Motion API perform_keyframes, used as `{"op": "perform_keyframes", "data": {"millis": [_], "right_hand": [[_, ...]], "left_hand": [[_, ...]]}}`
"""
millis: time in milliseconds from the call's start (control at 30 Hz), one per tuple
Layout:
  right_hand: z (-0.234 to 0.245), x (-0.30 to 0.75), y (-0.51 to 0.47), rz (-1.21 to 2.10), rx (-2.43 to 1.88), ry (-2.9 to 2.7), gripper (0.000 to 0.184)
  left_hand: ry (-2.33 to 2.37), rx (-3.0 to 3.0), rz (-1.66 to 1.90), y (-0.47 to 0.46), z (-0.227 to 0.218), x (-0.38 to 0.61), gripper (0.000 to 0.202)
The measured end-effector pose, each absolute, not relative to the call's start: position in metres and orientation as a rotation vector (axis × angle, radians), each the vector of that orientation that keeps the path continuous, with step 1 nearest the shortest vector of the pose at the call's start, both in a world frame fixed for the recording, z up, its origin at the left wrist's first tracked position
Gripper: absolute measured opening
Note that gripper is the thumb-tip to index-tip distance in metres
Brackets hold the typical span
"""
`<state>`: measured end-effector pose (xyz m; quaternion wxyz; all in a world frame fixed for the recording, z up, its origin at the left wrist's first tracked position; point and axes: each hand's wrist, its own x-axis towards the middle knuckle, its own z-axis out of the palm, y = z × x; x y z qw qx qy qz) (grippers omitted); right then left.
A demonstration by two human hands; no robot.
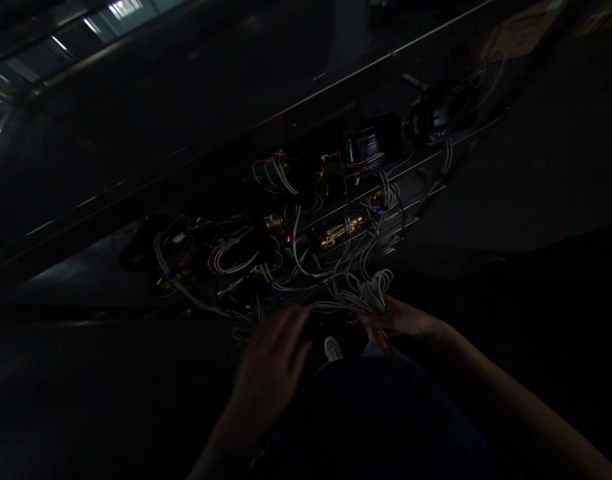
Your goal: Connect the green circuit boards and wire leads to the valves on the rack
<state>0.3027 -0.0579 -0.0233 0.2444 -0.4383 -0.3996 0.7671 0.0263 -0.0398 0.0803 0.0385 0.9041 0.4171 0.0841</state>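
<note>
A looped bundle of thin pale cables (369, 293) is gripped in my right hand (401, 320), with the loops standing out above the fingers. My left hand (273, 360) is lower left of the bundle, fingers stretched out and thumb apart, somewhat smeared by motion. Nothing shows in it, though cables run close beyond its fingertips. From the bundle, cables lead up to a brass fitting (341, 230) and into an open black housing (373, 143).
A long dark panel edge (306, 103) crosses behind the wiring. Another black housing (443, 113) is at upper right. Pink and white wires (231, 260) tangle at left. A shoe (332, 349) shows below, between my hands. The scene is very dark.
</note>
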Motion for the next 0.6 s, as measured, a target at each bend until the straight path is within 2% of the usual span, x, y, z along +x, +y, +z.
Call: {"op": "perform_keyframes", "data": {"millis": [33,100,233,400,500,600], "right_hand": [[-0.021,0.303,-0.057,2.119,-1.147,-1.088,0.037],[-0.018,0.304,-0.055,2.161,-1.057,-1.050,0.035],[-0.014,0.312,-0.056,2.185,-1.063,-0.925,0.032],[-0.007,0.329,-0.057,2.212,-0.961,-0.800,0.034],[-0.005,0.344,-0.058,2.262,-0.938,-0.771,0.032],[-0.007,0.365,-0.059,2.262,-0.946,-0.795,0.033]], "left_hand": [[0.988,2.792,0.184,-0.037,0.064,0.053,0.045],[0.733,2.761,0.126,-0.031,0.033,0.097,0.044],[0.820,2.636,0.163,-0.029,-0.005,0.133,0.042],[0.811,2.767,0.324,-0.027,-0.003,0.146,0.044],[0.668,2.891,0.214,-0.013,0.006,0.164,0.048],[0.471,2.846,0.068,0.004,0.023,0.184,0.040]]}}
